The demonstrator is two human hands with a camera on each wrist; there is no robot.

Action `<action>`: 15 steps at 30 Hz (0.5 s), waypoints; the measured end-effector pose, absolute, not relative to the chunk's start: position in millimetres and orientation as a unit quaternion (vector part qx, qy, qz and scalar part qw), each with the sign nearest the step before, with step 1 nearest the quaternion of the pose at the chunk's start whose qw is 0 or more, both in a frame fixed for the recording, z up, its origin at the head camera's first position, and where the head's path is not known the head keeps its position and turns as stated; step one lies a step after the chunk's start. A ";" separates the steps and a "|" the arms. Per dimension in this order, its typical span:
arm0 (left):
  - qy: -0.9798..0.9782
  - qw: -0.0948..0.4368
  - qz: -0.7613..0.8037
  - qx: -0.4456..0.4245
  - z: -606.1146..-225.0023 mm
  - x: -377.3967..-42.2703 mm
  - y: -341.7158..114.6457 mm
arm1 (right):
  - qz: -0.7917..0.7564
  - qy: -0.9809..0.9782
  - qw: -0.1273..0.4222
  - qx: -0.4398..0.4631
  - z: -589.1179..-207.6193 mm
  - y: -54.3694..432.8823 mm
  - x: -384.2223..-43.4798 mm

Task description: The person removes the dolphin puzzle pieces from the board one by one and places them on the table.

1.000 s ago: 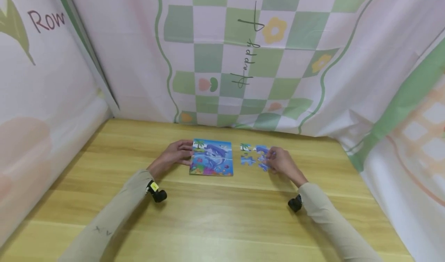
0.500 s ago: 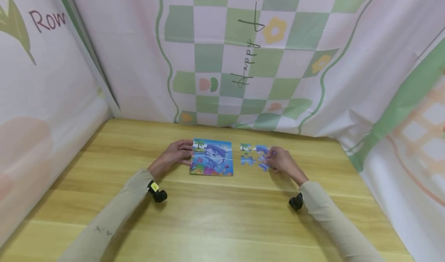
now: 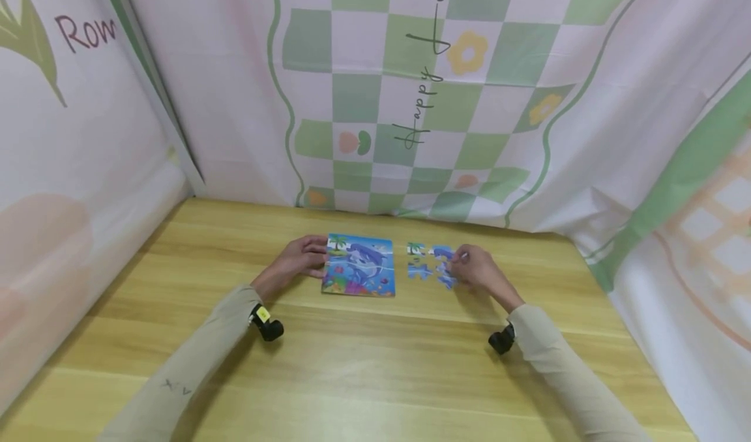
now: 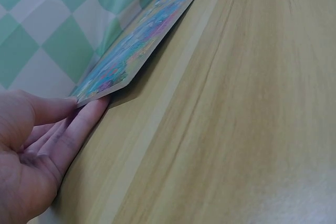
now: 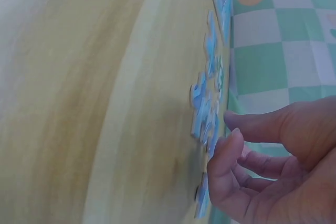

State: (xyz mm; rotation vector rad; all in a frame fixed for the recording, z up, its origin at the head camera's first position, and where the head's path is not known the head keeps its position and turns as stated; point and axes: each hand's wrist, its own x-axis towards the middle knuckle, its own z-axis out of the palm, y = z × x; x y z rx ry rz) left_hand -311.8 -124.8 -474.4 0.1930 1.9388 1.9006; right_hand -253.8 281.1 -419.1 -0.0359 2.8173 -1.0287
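Observation:
My left hand (image 3: 293, 259) holds the left edge of a flat dolphin picture board (image 3: 359, 266), thumb on top and fingers beneath. In the left wrist view the near end of the board (image 4: 136, 45) is raised off the table, with a shadow under it. To its right lie several jigsaw pieces (image 3: 418, 271), printed with a palm tree, blue water and a dolphin. My right hand (image 3: 475, 268) is over the right side of these pieces. Seen from the right wrist, its thumb and index fingertips are bent close together beside the pieces (image 5: 202, 106), with nothing visible between them.
Everything lies on a wooden tabletop (image 3: 364, 370). A white and green checkered curtain (image 3: 405, 103) hangs along the table's back edge, and printed cloth (image 3: 76, 168) closes off the left side. One more jigsaw piece (image 5: 202, 198) lies just below the right fingers.
The head view has shifted slightly. My right hand has moved a little within the pieces at the right side, while my left hand keeps its hold on the board.

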 end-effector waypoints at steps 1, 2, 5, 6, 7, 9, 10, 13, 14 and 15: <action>0.696 0.209 0.683 0.068 -474.3 -311.7 -124.5 | -0.340 0.938 0.070 -0.015 -418.0 280.1 -254.0; 0.696 0.209 0.683 0.069 -474.2 -311.7 -124.4 | -0.338 0.938 0.069 -0.015 -417.1 278.5 -254.2; 0.698 0.208 0.682 0.072 -474.3 -311.9 -124.6 | -0.335 0.940 0.065 -0.025 -415.4 272.1 -255.8; 0.698 0.209 0.681 0.073 -474.4 -311.9 -124.8 | -0.332 0.941 0.062 -0.029 -415.1 269.8 -256.4; 0.698 0.210 0.681 0.074 -474.6 -312.0 -125.0 | -0.332 0.941 0.059 -0.034 -415.2 267.7 -257.0; 0.697 0.210 0.682 0.074 -475.0 -312.2 -125.1 | -0.333 0.940 0.054 -0.044 -415.5 263.1 -258.4; 0.696 0.210 0.682 0.072 -475.1 -312.2 -125.0 | -0.335 0.940 0.053 -0.048 -415.5 260.8 -259.0; 0.696 0.209 0.683 0.070 -474.6 -311.7 -124.8 | -0.341 0.937 0.048 -0.055 -415.5 253.5 -261.8; 0.696 0.209 0.683 0.069 -474.2 -311.5 -124.7 | -0.346 0.936 0.047 -0.052 -415.2 250.6 -262.8; 0.697 0.208 0.683 0.069 -473.8 -311.2 -124.7 | -0.353 0.933 0.048 -0.052 -415.0 247.7 -263.7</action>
